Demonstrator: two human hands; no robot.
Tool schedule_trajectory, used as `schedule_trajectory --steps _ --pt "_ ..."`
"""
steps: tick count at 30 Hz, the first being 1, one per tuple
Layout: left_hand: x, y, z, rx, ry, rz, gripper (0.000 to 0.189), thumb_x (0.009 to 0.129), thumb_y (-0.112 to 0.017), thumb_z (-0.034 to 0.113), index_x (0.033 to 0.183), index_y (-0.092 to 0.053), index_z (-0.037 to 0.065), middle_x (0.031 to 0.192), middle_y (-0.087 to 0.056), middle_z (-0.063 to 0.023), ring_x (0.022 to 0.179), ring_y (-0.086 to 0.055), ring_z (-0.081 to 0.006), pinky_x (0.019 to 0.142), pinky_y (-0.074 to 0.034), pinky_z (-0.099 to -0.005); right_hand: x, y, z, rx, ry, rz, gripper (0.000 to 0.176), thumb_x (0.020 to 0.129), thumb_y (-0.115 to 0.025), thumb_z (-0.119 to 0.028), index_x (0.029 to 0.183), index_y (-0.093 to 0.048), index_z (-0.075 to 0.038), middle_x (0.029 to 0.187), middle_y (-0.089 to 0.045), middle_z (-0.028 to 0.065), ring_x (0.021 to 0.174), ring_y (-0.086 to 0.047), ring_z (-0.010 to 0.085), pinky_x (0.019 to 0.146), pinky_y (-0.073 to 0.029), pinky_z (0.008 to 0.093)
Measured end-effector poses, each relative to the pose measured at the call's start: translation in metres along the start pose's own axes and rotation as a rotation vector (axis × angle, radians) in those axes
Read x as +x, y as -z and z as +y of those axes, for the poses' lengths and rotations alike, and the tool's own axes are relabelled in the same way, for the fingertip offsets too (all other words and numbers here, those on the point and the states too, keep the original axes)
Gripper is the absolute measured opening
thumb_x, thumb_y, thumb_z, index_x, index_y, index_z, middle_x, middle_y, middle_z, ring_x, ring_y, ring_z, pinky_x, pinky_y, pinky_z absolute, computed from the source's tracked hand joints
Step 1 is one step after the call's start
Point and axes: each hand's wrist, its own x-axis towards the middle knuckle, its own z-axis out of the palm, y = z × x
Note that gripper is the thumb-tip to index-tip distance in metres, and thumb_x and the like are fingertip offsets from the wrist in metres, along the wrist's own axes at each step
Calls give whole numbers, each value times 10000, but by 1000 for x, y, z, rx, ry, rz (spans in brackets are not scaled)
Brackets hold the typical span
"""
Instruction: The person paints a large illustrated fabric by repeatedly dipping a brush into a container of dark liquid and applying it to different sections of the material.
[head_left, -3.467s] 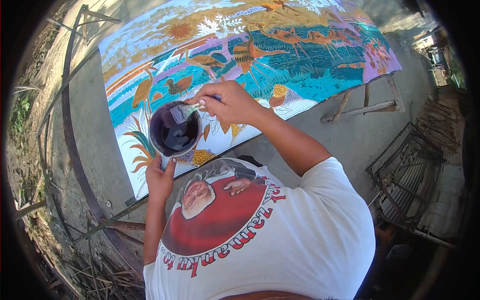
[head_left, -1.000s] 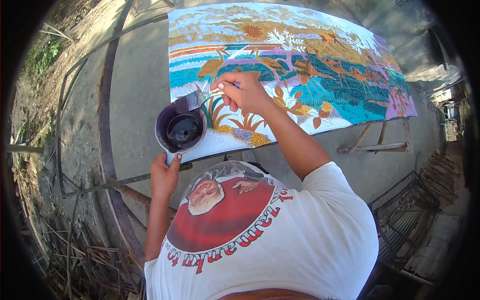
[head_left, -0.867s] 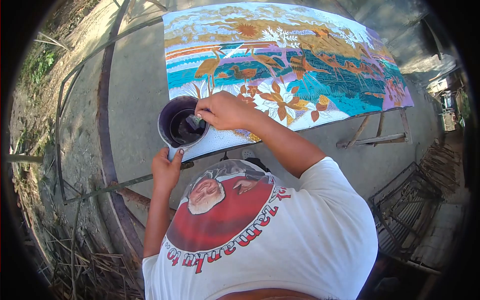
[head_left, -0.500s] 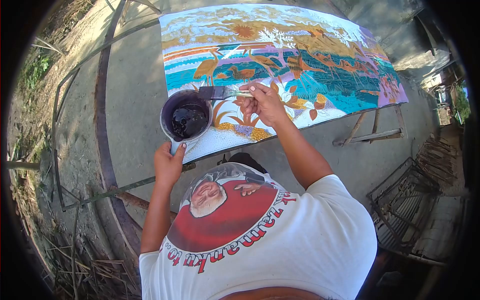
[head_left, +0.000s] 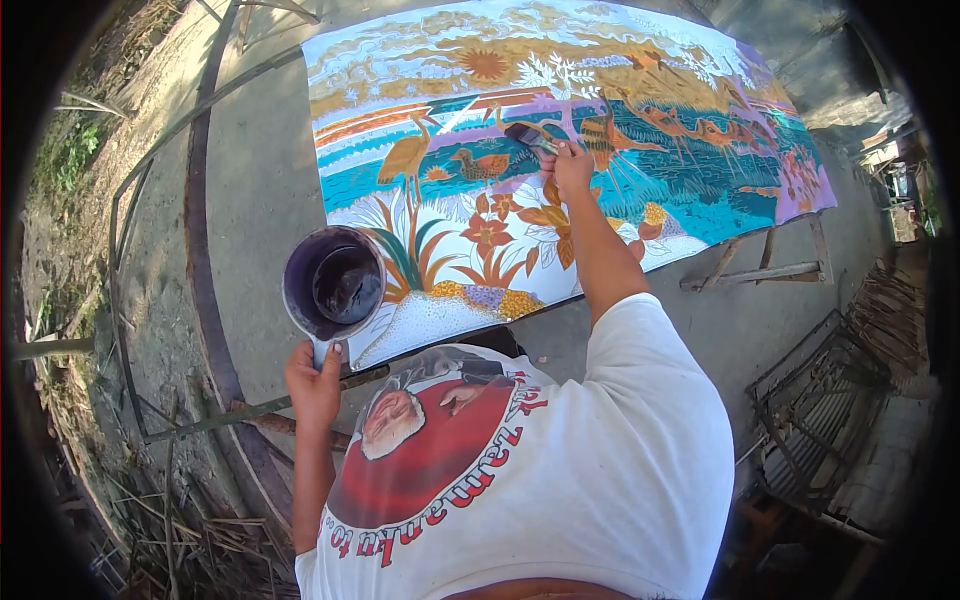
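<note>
While pot (head_left: 300,298) is clasped by left hand (head_left: 315,385), brush (head_left: 530,138) is pinched by right hand (head_left: 568,168) over painted cloth (head_left: 680,195).

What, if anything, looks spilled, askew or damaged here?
Nothing stands out: the left hand holds the handled pot, dark liquid inside; the right hand holds the flat brush at the painted cloth. No spill or tear shows.
</note>
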Motion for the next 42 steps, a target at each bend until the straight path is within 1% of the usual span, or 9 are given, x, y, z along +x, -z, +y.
schedule_trajectory --steps 6,12,19,24,31,33,36,40,42 --pt "0 -3 2 -16 -12 28 247 983 -724 129 818 -571 26 750 -549 40 729 -441 -51 612 -384 -261 15 -23 -3 105 -5 109 260 1110 -478 -183 1223 -616 6 799 -681 127 584 -668 187 488 -579 328" --pt "3 -3 -4 18 80 25 294 985 -721 120 787 -520 39 739 -517 46 719 -413 -56 595 -367 -270 7 -53 -1 103 14 81 263 1107 -475 -171 1193 -621 31 815 -684 143 571 -673 200 489 -589 332" --pt "4 -9 5 27 4 25 293 983 -725 123 789 -523 39 739 -511 47 721 -412 -56 595 -365 -267 29 -53 -4 153 39 206 251 1086 -501 -145 1187 -632 44 812 -680 152 580 -680 198 474 -572 313" --pt "4 -9 7 21 0 12 279 986 -720 121 800 -531 36 751 -523 48 731 -422 -54 607 -373 -260 25 -64 -6 10 40 96 247 1098 -489 -154 1180 -632 30 815 -694 147 574 -685 205 487 -588 330" --pt "1 -6 5 -42 41 5 275 993 -717 125 812 -532 33 763 -528 51 737 -425 -54 612 -376 -260 17 -19 -9 -168 79 17 253 1085 -508 -157 1153 -661 32 788 -709 156 566 -684 195 487 -590 333" --pt "0 -4 4 -4 36 9 278 993 -715 118 811 -524 32 768 -524 48 738 -421 -52 607 -366 -260 21 -9 -10 -92 106 201 271 1068 -544 -171 1152 -668 55 754 -699 142 550 -681 196 467 -564 327" --pt "1 -5 3 -32 73 27 292 993 -714 113 801 -507 40 759 -506 52 726 -406 -46 595 -348 -259 30 -5 -18 9 94 340 280 1073 -538 -183 1200 -650 40 799 -710 143 582 -691 202 488 -572 332" --pt "4 -5 -2 -8 16 27 305 993 -714 110 792 -494 46 744 -487 58 712 -391 -41 584 -330 -256 42 -8 -30 48 110 311 285 1076 -533 -182 1243 -625 29 845 -720 155 624 -708 207 509 -582 327" --pt "4 -6 2 -27 42 21 314 993 -715 114 786 -488 49 734 -475 62 703 -385 -40 579 -324 -253 50 -11 -35 106 99 308 240 1092 -503 -179 1181 -608 17 823 -701 160 604 -694 204 496 -587 339"
